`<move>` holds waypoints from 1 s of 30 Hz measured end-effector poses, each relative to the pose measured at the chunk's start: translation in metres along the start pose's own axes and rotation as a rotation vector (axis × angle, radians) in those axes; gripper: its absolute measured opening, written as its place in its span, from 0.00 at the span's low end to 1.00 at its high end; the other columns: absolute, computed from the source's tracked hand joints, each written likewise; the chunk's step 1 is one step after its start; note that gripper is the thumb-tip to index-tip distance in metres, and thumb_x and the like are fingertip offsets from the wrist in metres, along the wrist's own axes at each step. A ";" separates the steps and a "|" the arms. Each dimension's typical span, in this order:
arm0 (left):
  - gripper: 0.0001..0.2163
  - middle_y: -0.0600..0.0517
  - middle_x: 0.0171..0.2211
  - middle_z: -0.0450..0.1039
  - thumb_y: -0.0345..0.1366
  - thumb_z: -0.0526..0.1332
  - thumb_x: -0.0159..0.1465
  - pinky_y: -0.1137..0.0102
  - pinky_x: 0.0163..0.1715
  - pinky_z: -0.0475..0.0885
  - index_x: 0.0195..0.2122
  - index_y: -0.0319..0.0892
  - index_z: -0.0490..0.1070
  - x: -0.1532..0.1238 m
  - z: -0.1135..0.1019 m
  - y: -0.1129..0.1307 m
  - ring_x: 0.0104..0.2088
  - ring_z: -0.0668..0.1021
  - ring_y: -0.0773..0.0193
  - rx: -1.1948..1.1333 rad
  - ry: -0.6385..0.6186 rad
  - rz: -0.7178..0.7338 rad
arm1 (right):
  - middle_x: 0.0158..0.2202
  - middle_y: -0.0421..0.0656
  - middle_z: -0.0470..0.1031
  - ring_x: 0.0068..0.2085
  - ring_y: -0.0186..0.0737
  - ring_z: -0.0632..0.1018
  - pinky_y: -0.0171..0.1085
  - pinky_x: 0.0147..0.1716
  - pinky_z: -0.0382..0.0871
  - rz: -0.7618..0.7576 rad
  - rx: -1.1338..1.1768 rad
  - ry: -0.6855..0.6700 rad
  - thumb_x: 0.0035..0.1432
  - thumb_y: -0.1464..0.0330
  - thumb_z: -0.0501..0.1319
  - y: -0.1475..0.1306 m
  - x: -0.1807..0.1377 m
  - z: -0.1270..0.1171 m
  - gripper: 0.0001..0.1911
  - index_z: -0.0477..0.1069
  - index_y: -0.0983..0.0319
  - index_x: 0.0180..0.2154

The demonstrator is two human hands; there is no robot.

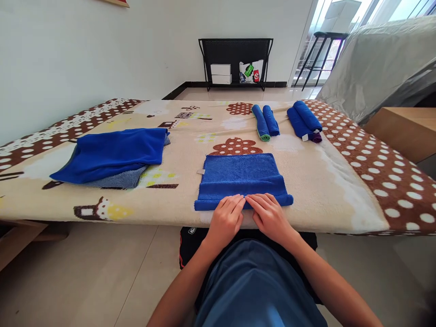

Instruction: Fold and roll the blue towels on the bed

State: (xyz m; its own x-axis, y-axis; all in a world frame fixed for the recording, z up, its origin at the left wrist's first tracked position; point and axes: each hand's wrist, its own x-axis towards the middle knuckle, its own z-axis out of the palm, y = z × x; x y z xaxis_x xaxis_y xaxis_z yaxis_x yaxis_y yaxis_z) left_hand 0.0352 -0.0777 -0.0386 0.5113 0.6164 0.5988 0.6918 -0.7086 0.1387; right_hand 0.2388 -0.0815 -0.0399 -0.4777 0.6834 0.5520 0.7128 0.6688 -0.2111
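A blue towel (238, 169) lies spread in front of me, its near edge turned over into a low roll and a pale tag at its left side. My left hand (227, 213) grips the middle of the rolled edge, fingers together over the top. Right beside it, my right hand (267, 210) holds the same roll, the fingertips of both hands almost meeting. The thumbs are on the near side, and the undersides of the fingers are hidden.
Folded blue and grey cloths (117, 154) lie in a pile at the left. Rolled towels lie farther back, one pair (265, 121) near the middle and a stack (304, 120) to its right. A patterned blanket (327, 195) covers the bed. A cardboard box (402, 129) stands at the right.
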 end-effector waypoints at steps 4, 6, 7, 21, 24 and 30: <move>0.21 0.45 0.59 0.74 0.27 0.53 0.70 0.58 0.61 0.68 0.63 0.42 0.66 -0.009 0.000 -0.008 0.61 0.74 0.59 -0.014 -0.002 -0.009 | 0.62 0.46 0.70 0.61 0.43 0.72 0.47 0.61 0.65 -0.033 -0.044 -0.011 0.68 0.75 0.50 0.004 -0.009 0.001 0.25 0.64 0.62 0.64; 0.20 0.46 0.59 0.74 0.28 0.54 0.70 0.58 0.61 0.67 0.64 0.42 0.66 -0.016 -0.003 -0.016 0.61 0.74 0.59 0.010 0.009 -0.027 | 0.63 0.45 0.69 0.63 0.42 0.70 0.47 0.62 0.64 -0.029 -0.080 -0.002 0.69 0.75 0.51 0.012 -0.017 -0.002 0.25 0.62 0.62 0.65; 0.20 0.46 0.59 0.74 0.29 0.54 0.70 0.58 0.61 0.67 0.64 0.42 0.66 -0.019 -0.005 -0.020 0.61 0.75 0.58 0.029 0.018 -0.036 | 0.63 0.45 0.69 0.63 0.42 0.70 0.47 0.62 0.64 -0.019 -0.094 0.009 0.69 0.74 0.51 0.016 -0.021 -0.004 0.25 0.62 0.61 0.66; 0.26 0.45 0.60 0.73 0.24 0.48 0.70 0.56 0.61 0.69 0.68 0.44 0.60 -0.016 -0.006 -0.007 0.61 0.74 0.57 0.063 0.023 -0.038 | 0.61 0.45 0.72 0.62 0.42 0.72 0.47 0.61 0.69 -0.038 -0.036 0.073 0.65 0.78 0.51 0.012 -0.018 -0.011 0.24 0.69 0.60 0.60; 0.23 0.43 0.60 0.73 0.27 0.49 0.71 0.56 0.61 0.70 0.67 0.43 0.61 -0.002 0.006 0.008 0.61 0.74 0.57 0.008 -0.006 0.000 | 0.58 0.46 0.74 0.60 0.41 0.74 0.45 0.60 0.70 -0.039 0.015 0.063 0.66 0.76 0.51 -0.002 -0.003 0.000 0.23 0.71 0.62 0.58; 0.18 0.44 0.61 0.72 0.35 0.52 0.73 0.53 0.60 0.66 0.62 0.41 0.69 -0.007 0.000 -0.014 0.62 0.73 0.52 0.148 -0.056 -0.197 | 0.59 0.46 0.74 0.60 0.44 0.74 0.47 0.60 0.66 0.148 -0.162 0.018 0.71 0.68 0.52 0.020 -0.008 -0.005 0.19 0.71 0.63 0.58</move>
State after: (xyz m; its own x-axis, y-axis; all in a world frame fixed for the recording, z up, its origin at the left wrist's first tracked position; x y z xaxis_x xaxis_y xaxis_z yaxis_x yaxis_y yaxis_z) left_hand 0.0219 -0.0720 -0.0447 0.3837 0.7584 0.5269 0.8459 -0.5176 0.1289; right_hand 0.2597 -0.0745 -0.0440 -0.3535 0.7641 0.5396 0.8482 0.5050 -0.1594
